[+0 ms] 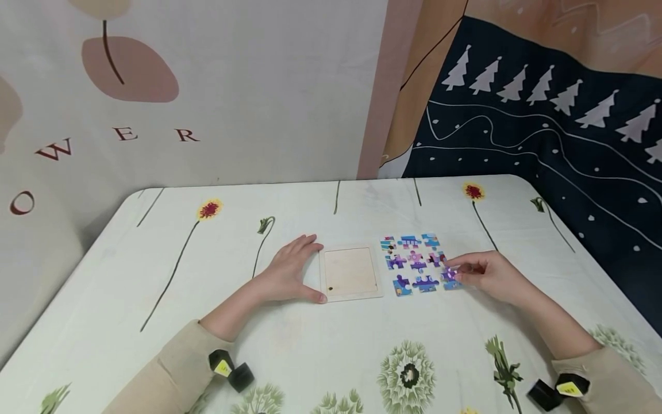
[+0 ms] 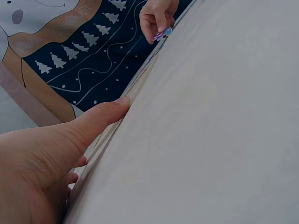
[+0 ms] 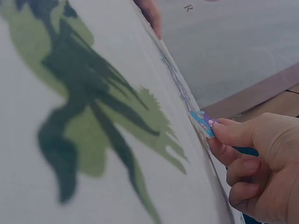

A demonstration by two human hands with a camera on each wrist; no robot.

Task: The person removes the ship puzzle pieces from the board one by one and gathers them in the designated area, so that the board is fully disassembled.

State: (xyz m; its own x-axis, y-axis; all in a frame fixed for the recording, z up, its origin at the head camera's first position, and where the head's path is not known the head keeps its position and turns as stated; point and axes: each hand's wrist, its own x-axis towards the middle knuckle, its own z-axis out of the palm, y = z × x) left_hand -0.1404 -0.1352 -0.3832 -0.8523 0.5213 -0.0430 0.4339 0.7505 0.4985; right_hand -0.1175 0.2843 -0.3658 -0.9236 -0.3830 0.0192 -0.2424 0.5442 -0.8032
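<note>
A shallow square wooden puzzle tray (image 1: 351,272) with nothing laid in it lies on the table. At its left side, my left hand (image 1: 287,270) has fingers and thumb spread, the thumb at the near corner and the fingertips at the far one. To the tray's right, several loose purple and blue jigsaw pieces (image 1: 416,262) are laid out in spaced rows. My right hand (image 1: 488,276) pinches a purple and blue jigsaw piece (image 1: 450,278) between thumb and index finger, at the right of these rows. In the right wrist view this jigsaw piece (image 3: 202,123) appears tilted up in the fingertips.
A white cloth (image 1: 289,356) printed with flowers and leaves covers the table. Behind it hangs a pale fabric backdrop (image 1: 279,103), and a dark blue one (image 1: 517,126) with white trees hangs at the right.
</note>
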